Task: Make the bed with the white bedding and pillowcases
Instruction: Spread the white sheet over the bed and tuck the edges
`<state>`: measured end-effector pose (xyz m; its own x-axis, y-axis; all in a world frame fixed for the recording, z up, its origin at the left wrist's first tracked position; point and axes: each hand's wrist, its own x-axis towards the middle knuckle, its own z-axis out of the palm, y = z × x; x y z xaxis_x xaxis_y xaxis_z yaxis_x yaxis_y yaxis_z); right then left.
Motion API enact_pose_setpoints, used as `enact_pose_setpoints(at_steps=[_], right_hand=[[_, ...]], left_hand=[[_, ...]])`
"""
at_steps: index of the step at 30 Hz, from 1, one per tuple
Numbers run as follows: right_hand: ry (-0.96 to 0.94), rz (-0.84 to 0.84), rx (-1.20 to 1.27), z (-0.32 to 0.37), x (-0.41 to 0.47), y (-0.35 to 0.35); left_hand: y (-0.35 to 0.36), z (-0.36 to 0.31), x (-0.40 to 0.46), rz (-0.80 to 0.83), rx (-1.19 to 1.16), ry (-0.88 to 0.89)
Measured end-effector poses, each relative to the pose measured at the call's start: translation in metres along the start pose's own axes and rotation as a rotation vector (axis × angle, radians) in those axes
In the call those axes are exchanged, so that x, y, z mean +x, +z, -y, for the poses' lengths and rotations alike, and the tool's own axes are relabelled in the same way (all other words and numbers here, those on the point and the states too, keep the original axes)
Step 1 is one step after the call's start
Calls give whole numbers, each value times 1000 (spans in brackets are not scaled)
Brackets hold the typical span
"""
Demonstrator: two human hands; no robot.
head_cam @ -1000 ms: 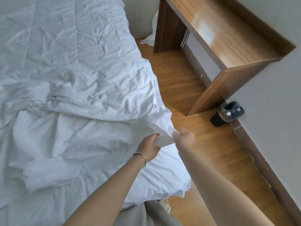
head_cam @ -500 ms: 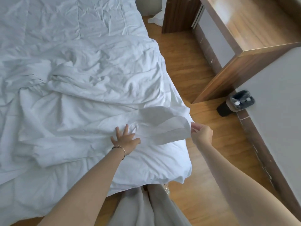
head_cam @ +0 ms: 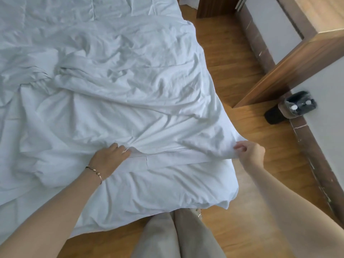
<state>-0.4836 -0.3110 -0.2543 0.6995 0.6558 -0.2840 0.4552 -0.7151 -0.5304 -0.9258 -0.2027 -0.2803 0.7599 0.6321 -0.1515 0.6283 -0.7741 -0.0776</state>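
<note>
Since the earlier frame both hands have spread apart along the folded hem of the crumpled white cotton duvet cover [head_cam: 119, 112], which now lies pulled out in a flat band across the lower centre of the frame instead of bunched in a loose flap. Left of centre, the left hand [head_cam: 109, 155], a thin gold bracelet [head_cam: 95, 171] on its wrist, has its fingers curled over the hem [head_cam: 167, 155] and gripping a fold of it where the cloth puckers. The cover itself fills the left and middle of the frame, heaped in soft ridges over the bed, its near corner hanging over the edge above the wooden plank floor [head_cam: 223, 81]. At right of centre, the right hand [head_cam: 249, 151] pinches the hem's outer corner, held out past the bed edge. Far right: a brown wooden desk [head_cam: 290, 67] and a small black bin [head_cam: 296, 107] by the wall. Judgement: fabric light, limp, not fragile; it drapes and wrinkles readily, so will not hold shape unless tensioned. Best hold is at corners and seamed hem, where doubled cloth gives purchase.
</note>
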Motion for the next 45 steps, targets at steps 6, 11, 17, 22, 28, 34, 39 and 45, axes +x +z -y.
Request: enact_pose_setpoints(at_steps=[6, 11, 17, 22, 28, 34, 39, 45], right_hand=[[47, 8, 110, -16, -7, 25], [189, -36, 229, -11, 7, 14], [243, -90, 276, -20, 7, 20], [197, -20, 228, -24, 9, 25], [8, 329, 95, -30, -2, 33], [13, 100, 343, -32, -19, 25], [-313, 218, 205, -20, -29, 34], [-660, 81, 41, -13, -53, 80]], left_hand=[[32, -26, -26, -101, -83, -54], [28, -14, -48, -198, -81, -335], [13, -14, -86, -320, -56, -397], [15, -34, -96, 149, -65, -297], [30, -49, -65, 49, -64, -257], [31, -34, -24, -39, -1, -155], [24, -8, -26, -140, -56, 112], [31, -30, -22, -255, 31, 159]])
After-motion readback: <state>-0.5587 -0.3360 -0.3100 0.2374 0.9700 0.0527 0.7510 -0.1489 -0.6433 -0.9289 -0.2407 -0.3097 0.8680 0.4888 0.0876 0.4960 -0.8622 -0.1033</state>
